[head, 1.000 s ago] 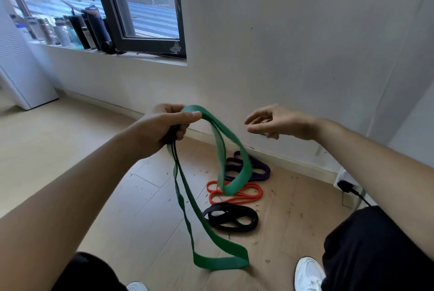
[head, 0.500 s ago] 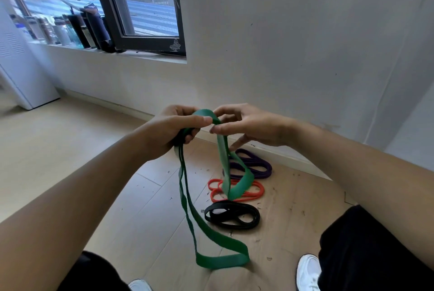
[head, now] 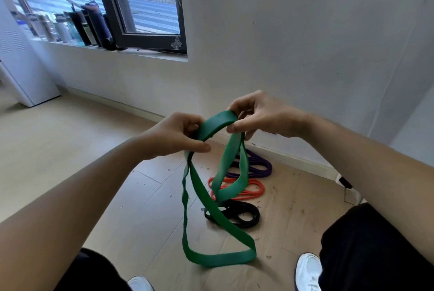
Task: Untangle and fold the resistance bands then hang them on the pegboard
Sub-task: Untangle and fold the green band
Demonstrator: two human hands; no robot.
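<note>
Both hands pinch the green resistance band (head: pixel 212 210): left hand (head: pixel 175 136), right hand (head: pixel 259 114). Risk: the hanging loops twist together, undoing the fold.

Two forearms are shown uncovered from the wrist to the frame's edge, the left forearm (head: pixel 82 196) and the right forearm (head: pixel 364 156). The left hand (head: pixel 173 136) and the right hand (head: pixel 263 114) are likewise bare. Black cloth is worn over both legs: the right trouser leg (head: pixel 375 250) is seen as a broad matt surface, the left trouser leg (head: pixel 94 272) only as a dark patch at the bottom edge. White shoes are worn; the right shoe (head: pixel 308 272) is shown with a smooth rounded toe, the left shoe (head: pixel 141 285) only by its tip.
</note>
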